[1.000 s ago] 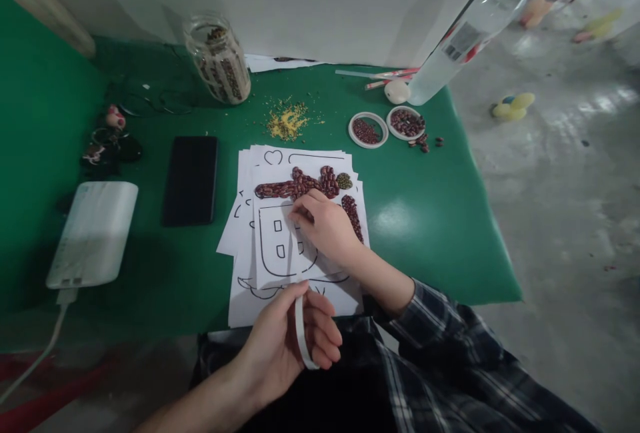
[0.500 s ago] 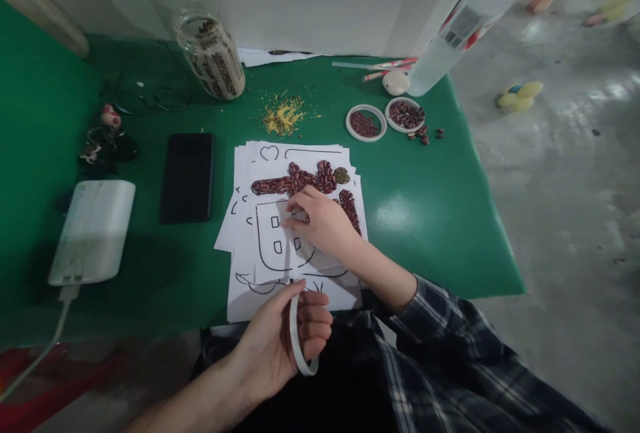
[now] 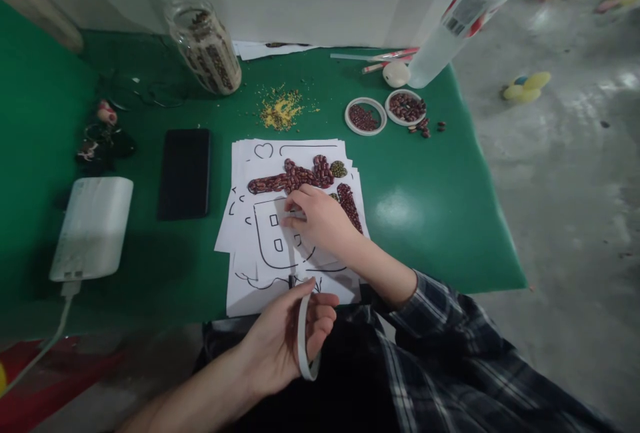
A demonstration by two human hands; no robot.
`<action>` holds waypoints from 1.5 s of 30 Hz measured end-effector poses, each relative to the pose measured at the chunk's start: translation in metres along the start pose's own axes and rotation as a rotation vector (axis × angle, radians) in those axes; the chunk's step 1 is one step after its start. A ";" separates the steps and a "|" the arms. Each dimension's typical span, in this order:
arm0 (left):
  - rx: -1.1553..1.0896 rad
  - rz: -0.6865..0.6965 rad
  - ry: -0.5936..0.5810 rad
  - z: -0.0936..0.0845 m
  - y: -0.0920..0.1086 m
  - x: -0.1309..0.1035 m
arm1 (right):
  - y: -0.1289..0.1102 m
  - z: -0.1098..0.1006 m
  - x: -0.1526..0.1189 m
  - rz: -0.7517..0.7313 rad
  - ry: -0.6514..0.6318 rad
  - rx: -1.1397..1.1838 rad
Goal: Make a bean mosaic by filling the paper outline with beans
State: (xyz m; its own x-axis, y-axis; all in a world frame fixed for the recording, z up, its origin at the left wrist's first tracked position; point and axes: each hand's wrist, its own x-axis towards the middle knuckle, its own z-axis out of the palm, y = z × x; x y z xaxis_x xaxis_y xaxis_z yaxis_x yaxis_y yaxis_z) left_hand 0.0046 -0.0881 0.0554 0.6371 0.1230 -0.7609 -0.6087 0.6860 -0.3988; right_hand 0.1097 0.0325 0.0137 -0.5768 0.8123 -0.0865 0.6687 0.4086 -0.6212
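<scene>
In the head view my left hand is closed around a white round lid, turned edge-on below the papers; its contents are hidden. My right hand is over the top sheet of paper, thumb and forefinger close together above an outlined shape with small squares. Whatever sits between those fingertips is too small to make out. Just beyond that hand, dark red kidney beans fill part of the drawing. Beside them lie a round patch of green beans and a strip of small red beans.
Two lids of beans, one with small red beans and one with kidney beans, stand back right near a bottle. Yellow grains lie scattered behind the papers. A glass jar, phone and power bank are left.
My left hand has shifted slightly right with the lid. My right hand stays over the same part of the drawing, fingertips still close together. The view has tilted a little.
</scene>
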 end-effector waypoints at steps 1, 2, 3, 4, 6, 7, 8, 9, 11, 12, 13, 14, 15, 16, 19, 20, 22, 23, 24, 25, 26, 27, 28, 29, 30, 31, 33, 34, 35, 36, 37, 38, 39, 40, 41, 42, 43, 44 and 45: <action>-0.011 -0.004 -0.004 0.000 0.000 0.002 | 0.000 0.000 0.000 -0.004 0.004 -0.004; -0.021 -0.008 -0.003 0.000 0.000 0.003 | 0.001 0.000 0.000 -0.008 0.005 -0.006; -0.030 -0.009 0.001 0.000 0.001 0.004 | 0.001 0.000 0.000 -0.013 0.005 -0.006; -0.040 -0.008 0.006 -0.001 0.001 0.005 | 0.001 0.000 0.000 -0.017 0.002 -0.007; -0.059 -0.009 0.017 -0.003 0.002 0.005 | 0.001 0.000 -0.001 -0.027 -0.004 -0.020; -0.067 -0.008 0.022 -0.005 0.002 0.005 | 0.001 0.000 -0.001 -0.033 -0.005 -0.034; -0.073 -0.006 0.026 -0.006 0.002 0.005 | 0.001 0.000 -0.001 -0.040 -0.006 -0.051; -0.076 -0.005 0.027 -0.007 0.002 0.004 | 0.000 0.000 -0.001 -0.046 -0.008 -0.068; -0.081 -0.003 0.030 -0.007 0.002 0.004 | 0.000 -0.001 -0.002 -0.056 -0.018 -0.089; -0.083 -0.004 0.029 -0.007 0.002 0.005 | -0.001 -0.001 -0.002 -0.058 -0.026 -0.091; -0.086 -0.007 0.024 -0.007 0.001 0.005 | -0.001 -0.001 -0.003 -0.058 -0.033 -0.088; -0.087 -0.011 0.018 -0.006 0.001 0.006 | -0.001 -0.001 -0.003 -0.056 -0.040 -0.081; -0.086 -0.013 0.013 -0.005 0.001 0.006 | 0.000 -0.001 -0.003 -0.054 -0.044 -0.072; -0.084 -0.011 0.010 -0.004 0.001 0.006 | 0.000 -0.002 -0.003 -0.052 -0.047 -0.064; -0.076 0.006 0.015 -0.002 0.000 0.007 | 0.000 -0.002 -0.003 -0.054 -0.056 -0.053; -0.074 0.010 0.017 -0.002 0.000 0.007 | 0.000 -0.003 -0.004 -0.057 -0.061 -0.054; -0.077 0.015 0.018 -0.001 -0.001 0.006 | 0.000 -0.004 -0.004 -0.066 -0.072 -0.054; -0.079 0.014 0.018 -0.001 -0.001 0.005 | 0.000 -0.005 -0.004 -0.072 -0.078 -0.054; -0.082 0.014 0.018 -0.001 -0.001 0.005 | 0.000 -0.005 -0.004 -0.076 -0.082 -0.052; -0.084 0.014 0.018 -0.001 -0.001 0.005 | 0.000 -0.006 -0.005 -0.079 -0.087 -0.050; -0.084 0.013 0.019 -0.001 -0.001 0.004 | 0.000 -0.006 -0.005 -0.080 -0.092 -0.045; -0.082 0.014 0.022 -0.001 -0.001 0.004 | 0.000 -0.007 -0.005 -0.080 -0.098 -0.039; -0.078 0.017 0.024 -0.001 -0.001 0.004 | 0.000 -0.007 -0.004 -0.077 -0.104 -0.033; -0.074 0.019 0.026 0.000 -0.001 0.004 | 0.000 -0.007 -0.004 -0.075 -0.111 -0.027; -0.069 0.021 0.028 0.000 -0.001 0.004 | 0.000 -0.007 -0.004 -0.074 -0.118 -0.023; -0.067 0.022 0.028 0.000 -0.001 0.004 | 0.000 -0.008 -0.004 -0.073 -0.125 -0.020; -0.068 0.018 0.027 0.001 -0.001 0.005 | 0.000 -0.009 -0.004 -0.069 -0.138 -0.016; -0.070 0.013 0.025 0.001 -0.001 0.005 | 0.000 -0.009 -0.004 -0.069 -0.145 -0.015; -0.073 0.009 0.022 0.001 -0.001 0.005 | -0.001 -0.010 -0.004 -0.070 -0.151 -0.013; -0.077 0.006 0.015 0.001 -0.001 0.005 | -0.001 -0.011 -0.005 -0.074 -0.157 -0.011; -0.081 0.002 0.006 0.000 -0.001 0.005 | -0.001 -0.011 -0.005 -0.078 -0.160 -0.011; -0.086 -0.002 -0.004 0.000 -0.001 0.004 | -0.001 -0.011 -0.006 -0.083 -0.163 -0.011; -0.094 -0.002 -0.016 -0.001 -0.001 0.004 | -0.001 -0.011 -0.006 -0.087 -0.164 -0.012; -0.101 -0.004 -0.027 -0.001 -0.001 0.004 | 0.000 -0.011 -0.006 -0.090 -0.165 -0.013; -0.107 -0.007 -0.036 -0.002 -0.001 0.004 | 0.000 -0.010 -0.007 -0.093 -0.165 -0.015; -0.110 -0.010 -0.044 -0.002 -0.001 0.005 | 0.000 -0.010 -0.007 -0.097 -0.165 -0.017; -0.113 -0.013 -0.049 -0.002 -0.001 0.005 | 0.001 -0.009 -0.007 -0.101 -0.166 -0.020; -0.115 -0.015 -0.052 -0.003 -0.001 0.005 | 0.001 -0.008 -0.007 -0.105 -0.165 -0.024; -0.116 -0.016 -0.054 -0.003 0.000 0.005 | 0.001 -0.008 -0.008 -0.111 -0.166 -0.029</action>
State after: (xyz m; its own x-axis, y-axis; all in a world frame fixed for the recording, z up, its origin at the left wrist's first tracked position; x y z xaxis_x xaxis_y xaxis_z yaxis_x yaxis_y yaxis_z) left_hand 0.0066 -0.0896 0.0504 0.6701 0.1531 -0.7263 -0.6466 0.6008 -0.4699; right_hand 0.1185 0.0298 0.0198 -0.7156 0.6828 -0.1476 0.6087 0.5057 -0.6114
